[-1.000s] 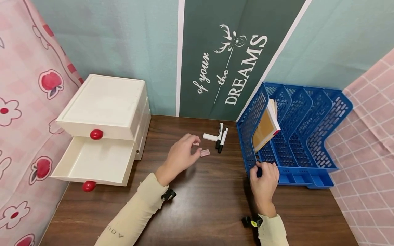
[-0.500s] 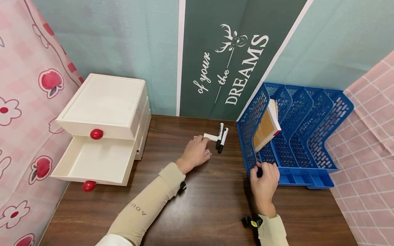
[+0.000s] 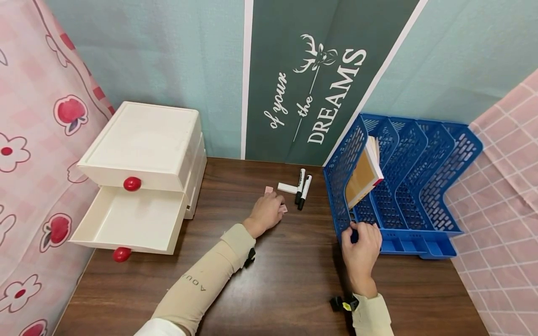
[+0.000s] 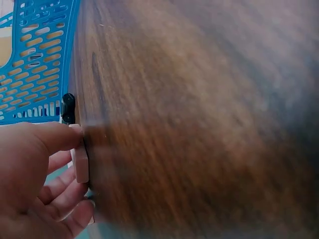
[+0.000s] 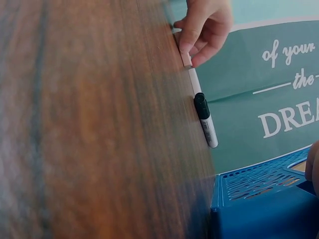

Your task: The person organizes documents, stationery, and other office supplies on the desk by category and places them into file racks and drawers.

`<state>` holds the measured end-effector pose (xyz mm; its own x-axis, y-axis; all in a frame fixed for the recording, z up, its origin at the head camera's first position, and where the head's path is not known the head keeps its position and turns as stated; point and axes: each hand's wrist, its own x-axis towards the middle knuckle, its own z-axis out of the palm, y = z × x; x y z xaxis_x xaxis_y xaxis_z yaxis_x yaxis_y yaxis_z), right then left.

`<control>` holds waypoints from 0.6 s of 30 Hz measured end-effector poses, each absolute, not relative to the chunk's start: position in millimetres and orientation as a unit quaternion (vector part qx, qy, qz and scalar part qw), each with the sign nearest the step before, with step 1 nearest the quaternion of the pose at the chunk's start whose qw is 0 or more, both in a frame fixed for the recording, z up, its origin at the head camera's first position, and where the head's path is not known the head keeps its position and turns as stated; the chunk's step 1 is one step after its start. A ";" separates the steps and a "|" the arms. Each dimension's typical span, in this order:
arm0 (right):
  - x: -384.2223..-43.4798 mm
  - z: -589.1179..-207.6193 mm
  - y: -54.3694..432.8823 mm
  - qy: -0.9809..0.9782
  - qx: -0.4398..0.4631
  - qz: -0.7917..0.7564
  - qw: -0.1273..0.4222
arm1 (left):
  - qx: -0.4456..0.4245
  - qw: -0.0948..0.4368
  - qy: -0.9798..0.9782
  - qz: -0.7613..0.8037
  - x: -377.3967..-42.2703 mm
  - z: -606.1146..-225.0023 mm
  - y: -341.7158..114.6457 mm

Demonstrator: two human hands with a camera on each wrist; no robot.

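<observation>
My left hand is low over the table and pinches a small pink eraser between thumb and fingers, as the left wrist view shows. Another pink eraser lies just beyond its knuckles in the head view. To the right of that hand are a white block and two black-capped markers. My right hand grips the near left corner of a blue file rack with curled fingers. A book with a tan cover leans in the rack's leftmost compartment.
On the left stands a white drawer cabinet with red knobs. One lower drawer is pulled out, with nothing visible inside. The rack has small trays along its front. Cloth curtains hang at the sides and back of the brown table.
My left hand has moved right onto the nearer pink eraser, and its fingers have closed on it. My right hand has stayed on the rack's corner.
</observation>
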<state>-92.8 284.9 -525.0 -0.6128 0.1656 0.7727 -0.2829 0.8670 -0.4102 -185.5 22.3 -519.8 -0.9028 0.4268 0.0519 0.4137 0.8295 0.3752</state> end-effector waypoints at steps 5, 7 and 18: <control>-92.1 -526.1 285.0 -0.862 0.030 0.253 0.439 | 0.224 0.023 0.948 0.224 -184.1 -520.3 22.6; -92.0 -526.4 284.9 -0.862 0.028 0.253 0.439 | 0.223 0.025 0.947 0.229 -183.4 -520.8 22.4; -92.9 -525.9 283.1 -0.862 0.022 0.252 0.439 | 0.228 0.031 0.944 0.237 -178.1 -506.7 14.6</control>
<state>-92.9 283.1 -525.9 -0.6131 0.1836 0.7684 -0.2599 0.8716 -0.4156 -178.1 14.6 -506.7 -0.8938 0.4457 0.0506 0.4166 0.7829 0.4620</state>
